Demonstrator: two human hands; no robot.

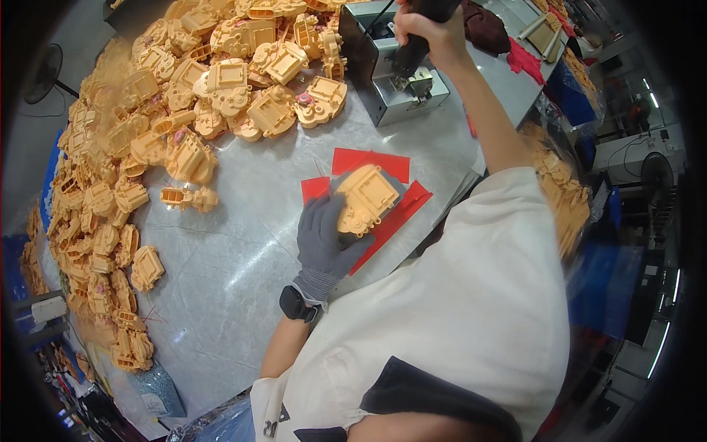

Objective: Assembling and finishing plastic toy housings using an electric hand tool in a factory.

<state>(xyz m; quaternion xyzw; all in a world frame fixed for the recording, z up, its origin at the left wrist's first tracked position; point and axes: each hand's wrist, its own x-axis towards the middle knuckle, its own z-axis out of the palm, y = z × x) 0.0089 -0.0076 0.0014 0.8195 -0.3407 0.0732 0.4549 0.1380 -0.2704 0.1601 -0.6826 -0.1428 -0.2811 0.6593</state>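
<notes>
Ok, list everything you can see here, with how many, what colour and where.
orange plastic housing: one, orange, on the red mat, under the left hand
red mat: one, red, on the table in front of the person
heap of orange housings: many, orange, across the far and left side of the table
metal box fixture: one, grey, far side of the table
table: one, shiny grey
fan: one, dark, on the floor at far left
smartwatch: one, black, left wrist
left hand: grey glove, gripping the housing
right hand: bare, gripping a dark tool handle above the fixture
</notes>
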